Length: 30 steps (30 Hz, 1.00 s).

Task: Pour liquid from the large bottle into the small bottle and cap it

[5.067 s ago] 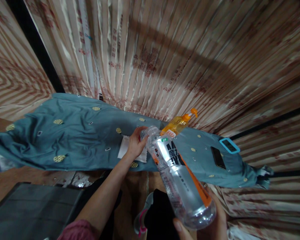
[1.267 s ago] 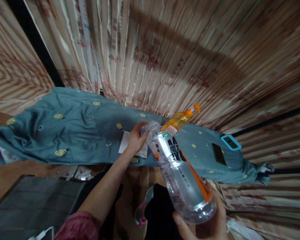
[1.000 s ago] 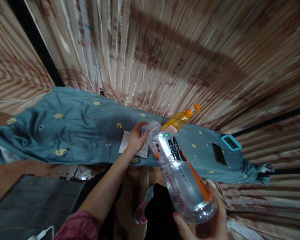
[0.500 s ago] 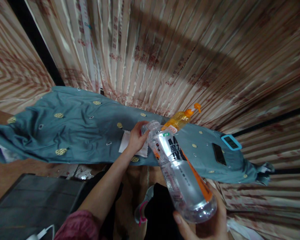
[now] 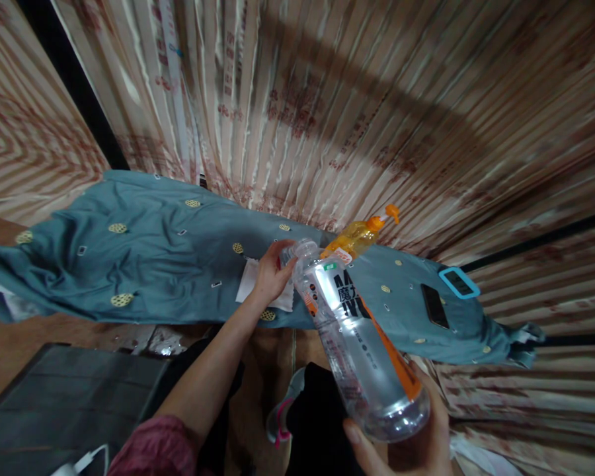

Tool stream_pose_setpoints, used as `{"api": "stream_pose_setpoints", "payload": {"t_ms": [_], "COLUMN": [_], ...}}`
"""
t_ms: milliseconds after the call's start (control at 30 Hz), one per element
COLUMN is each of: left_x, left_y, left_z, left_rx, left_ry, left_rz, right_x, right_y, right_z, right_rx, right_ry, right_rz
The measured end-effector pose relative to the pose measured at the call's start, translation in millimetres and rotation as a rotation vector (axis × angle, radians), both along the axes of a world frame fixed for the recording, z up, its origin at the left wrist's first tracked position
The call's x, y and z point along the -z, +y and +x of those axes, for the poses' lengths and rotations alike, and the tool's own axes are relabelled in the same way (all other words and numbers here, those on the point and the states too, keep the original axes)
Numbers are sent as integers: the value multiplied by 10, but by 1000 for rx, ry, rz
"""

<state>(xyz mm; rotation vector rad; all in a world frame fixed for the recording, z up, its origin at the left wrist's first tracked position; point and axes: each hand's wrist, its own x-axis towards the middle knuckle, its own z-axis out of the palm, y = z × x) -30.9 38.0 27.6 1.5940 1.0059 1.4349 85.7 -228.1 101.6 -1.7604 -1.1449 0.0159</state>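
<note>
A large clear plastic bottle (image 5: 357, 344) with an orange and black label lies tilted, neck pointing away from me. My right hand (image 5: 416, 443) grips its base from below. My left hand (image 5: 270, 274) is closed at the bottle's neck, beside the cap end; whether it pinches the cap I cannot tell. Under the left hand a white tissue (image 5: 250, 284) lies on the teal patterned cloth (image 5: 153, 258). Just behind the bottle's neck stands an orange pump bottle (image 5: 359, 237).
Two phones lie on the cloth at the right, a black phone (image 5: 434, 306) and one in a blue case (image 5: 459, 282). Striped curtains (image 5: 327, 112) hang behind. A dark case (image 5: 74, 403) sits lower left. Below the cloth are my dark-clad legs and a shoe (image 5: 280, 420).
Hardly anything has changed: both hands keep the same hold on the bottle, and the view has only shifted slightly.
</note>
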Motion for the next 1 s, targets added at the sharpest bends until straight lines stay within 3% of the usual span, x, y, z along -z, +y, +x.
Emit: {"api": "stream_pose_setpoints", "payload": {"t_ms": [1000], "left_x": [2], "left_y": [-1], "left_z": [-1], "left_rx": [-3], "left_ry": [-3], "left_rz": [-8], "right_x": [-30], "right_y": [-36], "right_z": [-47], "right_rx": [65], "right_ry": [84], "right_rz": [-77]}}
